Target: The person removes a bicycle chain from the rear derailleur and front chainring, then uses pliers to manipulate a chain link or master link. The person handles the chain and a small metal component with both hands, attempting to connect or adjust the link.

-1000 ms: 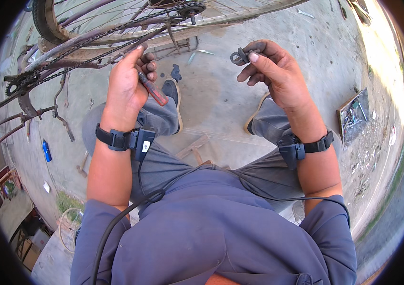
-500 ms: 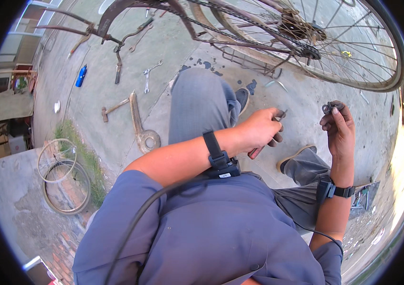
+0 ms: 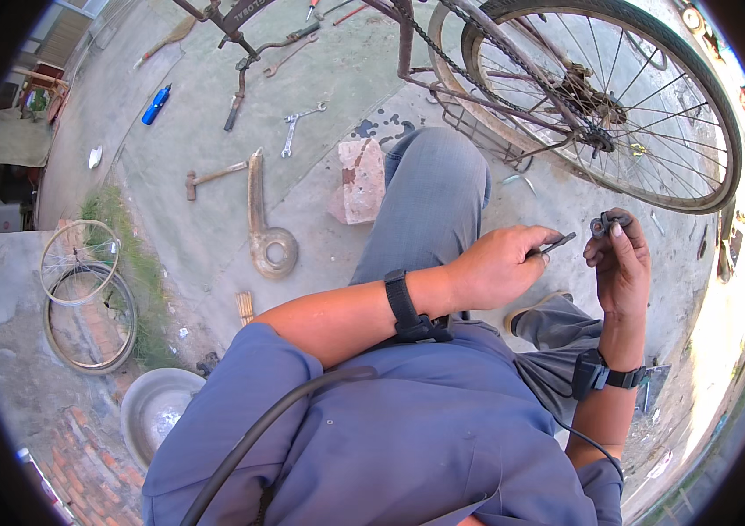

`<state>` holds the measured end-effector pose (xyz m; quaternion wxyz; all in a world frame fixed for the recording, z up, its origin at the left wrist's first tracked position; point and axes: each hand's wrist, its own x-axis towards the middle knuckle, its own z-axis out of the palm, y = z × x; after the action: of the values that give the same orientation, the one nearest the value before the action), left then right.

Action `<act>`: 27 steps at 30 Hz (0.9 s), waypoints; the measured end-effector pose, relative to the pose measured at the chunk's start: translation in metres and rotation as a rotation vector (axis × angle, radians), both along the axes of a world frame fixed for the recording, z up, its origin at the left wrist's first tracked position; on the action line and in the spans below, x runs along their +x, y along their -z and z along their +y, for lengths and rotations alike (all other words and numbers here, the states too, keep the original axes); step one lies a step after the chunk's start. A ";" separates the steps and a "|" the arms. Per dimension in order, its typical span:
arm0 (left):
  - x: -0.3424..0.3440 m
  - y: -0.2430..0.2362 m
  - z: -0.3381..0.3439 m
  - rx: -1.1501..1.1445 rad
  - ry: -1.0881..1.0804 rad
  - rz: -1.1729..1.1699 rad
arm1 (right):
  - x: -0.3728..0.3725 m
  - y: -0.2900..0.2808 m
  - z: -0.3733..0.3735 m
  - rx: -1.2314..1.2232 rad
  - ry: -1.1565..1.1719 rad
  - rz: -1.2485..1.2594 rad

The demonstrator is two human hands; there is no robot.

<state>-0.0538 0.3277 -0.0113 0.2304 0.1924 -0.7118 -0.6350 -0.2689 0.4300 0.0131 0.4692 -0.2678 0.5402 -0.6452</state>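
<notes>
My left hand is closed around a slim hand tool with a dark tip; its handle is hidden by my fingers. The tip points right, a short way from a small dark metal part with a round opening. My right hand pinches that part between blackened thumb and fingers, held up off the ground. Beyond both hands stands an upturned bicycle, its spoked wheel, rusty chain and hub in view. Neither hand touches it.
On the concrete lie a brick, a wrench, a hammer, a metal piece with a ringed end and a blue bottle. A metal basin and loose wheel rims are at left. Cables run from my wrist straps.
My left hand has moved right, bringing the tool's tip closer to the metal part. The tool's red handle, visible before, is now hidden. The view has shifted, showing the brick and basin.
</notes>
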 end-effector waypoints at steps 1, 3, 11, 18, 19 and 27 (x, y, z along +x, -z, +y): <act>0.001 0.002 0.000 -0.023 0.010 -0.011 | 0.001 -0.002 0.001 -0.002 0.013 0.016; 0.001 0.004 -0.001 -0.049 0.039 -0.032 | 0.002 -0.007 0.004 -0.016 0.028 0.021; 0.000 -0.003 0.004 -0.082 0.098 -0.034 | 0.003 -0.017 0.015 0.008 0.112 0.017; -0.007 -0.003 0.003 -0.335 -0.003 0.017 | 0.004 -0.016 0.022 -0.003 0.129 -0.011; -0.007 -0.003 0.002 -0.353 0.021 -0.018 | 0.003 -0.014 0.023 -0.007 0.128 -0.019; -0.015 -0.007 0.001 -0.472 0.040 -0.114 | -0.008 -0.004 0.033 -0.011 0.161 -0.045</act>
<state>-0.0691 0.3283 -0.0045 0.2157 0.1546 -0.8559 -0.4438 -0.2765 0.4632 0.0173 0.4265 -0.2113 0.5458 -0.6896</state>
